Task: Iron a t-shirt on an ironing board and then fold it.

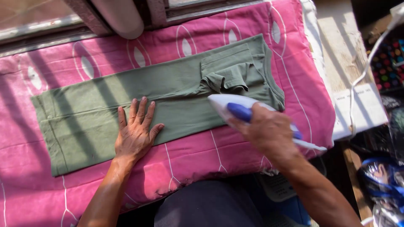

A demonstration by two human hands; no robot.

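Green garment [126, 105], folded lengthwise into a long strip, lies flat across a pink patterned cover [261, 54] that drapes the ironing surface; its hemmed end points to the left of the view, its neckline and a folded-over short sleeve [225, 73] lie toward the right; barred shadows fall across cloth and cover alike. Left hand [135, 133] rests palm down on the lower edge of the garment, fingers spread and flat, the thumb out to the side near the fabric's border; it grips nothing. Right hand [269, 130] is closed round the blue handle of a white iron [233, 107]; the iron's pointed nose sits at the garment's lower edge just below the sleeve, and the hand covers most of its body, so the soleplate and the rear are hidden; whether the sole lies flat on the cloth cannot be told. A white cord [366, 67] runs up the right side over a pale wooden ledge [336, 38]; its ends are cut off or hidden. At the top edge a pale rounded object [120, 14] is cropped and hard to identify; at the right edge dark shelving with small coloured items is blurred; the person's dark-clad lap [202, 208] fills the bottom centre.
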